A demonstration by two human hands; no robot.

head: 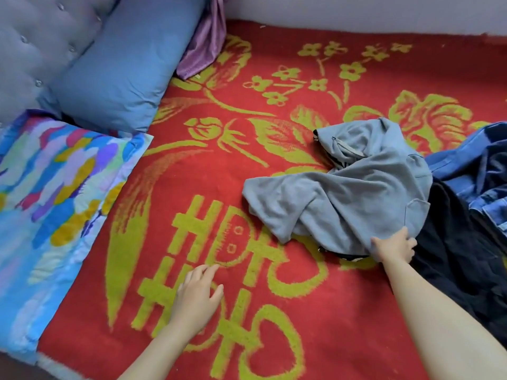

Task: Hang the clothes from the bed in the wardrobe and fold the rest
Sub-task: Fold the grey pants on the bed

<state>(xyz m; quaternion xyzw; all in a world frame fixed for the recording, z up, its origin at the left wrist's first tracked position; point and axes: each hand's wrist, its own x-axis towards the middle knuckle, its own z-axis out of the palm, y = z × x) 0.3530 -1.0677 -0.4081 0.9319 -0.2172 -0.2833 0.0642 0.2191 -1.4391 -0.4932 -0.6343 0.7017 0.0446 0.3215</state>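
Grey sweatshirt (343,187) crumpled on red blanket (301,311), overlapping black garment (452,256), denim garment (477,171) beside | our right hand (393,246) grips its near hem; left hand (196,294) loose-fingered, holding nothing | we should drag it clear, find the shoulders, then flatten before hanging or folding.

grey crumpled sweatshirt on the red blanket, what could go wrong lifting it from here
1. The right hand has a grip on only one edge of the crumpled grey sweatshirt, so it may come up twisted and be awkward to hang or fold.
2. It lies partly over a black garment beside blue denim clothing; a pull could drag those along. The left hand is open over the red patterned blanket, steadying nothing.
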